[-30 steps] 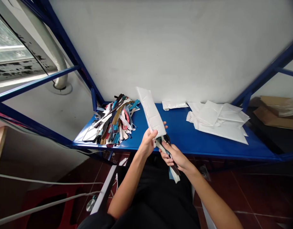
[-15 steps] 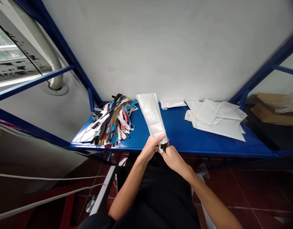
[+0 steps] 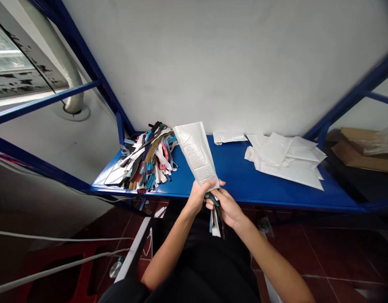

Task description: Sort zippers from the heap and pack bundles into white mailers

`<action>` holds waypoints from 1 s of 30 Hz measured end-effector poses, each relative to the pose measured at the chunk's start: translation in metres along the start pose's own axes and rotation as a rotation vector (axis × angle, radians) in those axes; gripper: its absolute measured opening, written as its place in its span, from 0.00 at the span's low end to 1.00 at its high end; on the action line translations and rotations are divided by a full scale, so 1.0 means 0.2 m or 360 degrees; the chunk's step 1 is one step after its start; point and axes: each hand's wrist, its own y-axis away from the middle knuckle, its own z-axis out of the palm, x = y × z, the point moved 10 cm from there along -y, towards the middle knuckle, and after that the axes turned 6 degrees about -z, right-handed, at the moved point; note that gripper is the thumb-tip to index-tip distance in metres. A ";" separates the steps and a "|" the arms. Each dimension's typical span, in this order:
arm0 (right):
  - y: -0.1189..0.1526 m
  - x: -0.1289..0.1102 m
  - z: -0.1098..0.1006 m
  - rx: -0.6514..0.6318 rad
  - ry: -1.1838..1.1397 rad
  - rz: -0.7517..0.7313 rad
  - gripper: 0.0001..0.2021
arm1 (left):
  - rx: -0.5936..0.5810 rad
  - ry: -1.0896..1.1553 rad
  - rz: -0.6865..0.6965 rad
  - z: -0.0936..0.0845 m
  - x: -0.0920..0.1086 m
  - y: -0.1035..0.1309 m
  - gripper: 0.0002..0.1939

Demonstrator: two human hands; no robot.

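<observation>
A long white plastic mailer (image 3: 195, 153) is held up over the front edge of the blue table, tilted to the left. My left hand (image 3: 200, 194) is closed round its lower end. Just right of it, my right hand (image 3: 227, 206) is closed on a bundle of fabric strips (image 3: 215, 223), which hangs below the mailer's lower end in white, blue-grey, dark green and black. Both hands nearly touch. How far the strips reach into the mailer is hidden by the fingers.
A pile of multicoloured strips (image 3: 151, 162) lies on the left of the blue table (image 3: 234, 174). White mailers (image 3: 285, 158) are stacked at the right, with a small white packet (image 3: 228, 137) near the wall. Blue frame bars rise at both sides; a cardboard box (image 3: 358, 158) stands far right.
More of the strips now hang below the mailer, where only a short dark end showed before. My right hand has turned and shifted slightly. The mailer has moved a little left.
</observation>
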 end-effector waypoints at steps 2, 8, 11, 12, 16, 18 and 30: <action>0.01 0.01 -0.01 0.0009 0.0073 0.0077 0.23 | 0.0138 0.0036 0.0007 -0.06 0.00 -0.01 0.22; 0.03 -0.03 -0.04 -0.0114 0.0361 0.0176 0.23 | 0.0327 0.0083 0.0435 -0.23 0.20 0.00 0.21; 0.00 -0.05 -0.06 0.0055 0.0272 -0.0012 0.20 | 0.0136 -0.0051 0.0427 -0.11 0.17 0.01 0.22; -0.01 -0.05 -0.05 0.0109 0.0233 -0.0068 0.20 | 0.0081 -0.0088 0.0363 -0.07 0.12 0.02 0.21; -0.01 -0.04 -0.07 0.0218 0.0098 -0.0146 0.17 | 0.0086 -0.0020 0.0237 -0.02 0.01 0.01 0.23; 0.01 -0.04 -0.10 0.0253 0.0022 -0.0133 0.16 | 0.0138 0.0034 0.0374 -0.05 0.08 0.01 0.25; -0.01 -0.04 -0.19 0.0334 -0.0049 -0.0311 0.18 | 0.0144 0.0056 0.0530 -0.01 0.08 0.01 0.24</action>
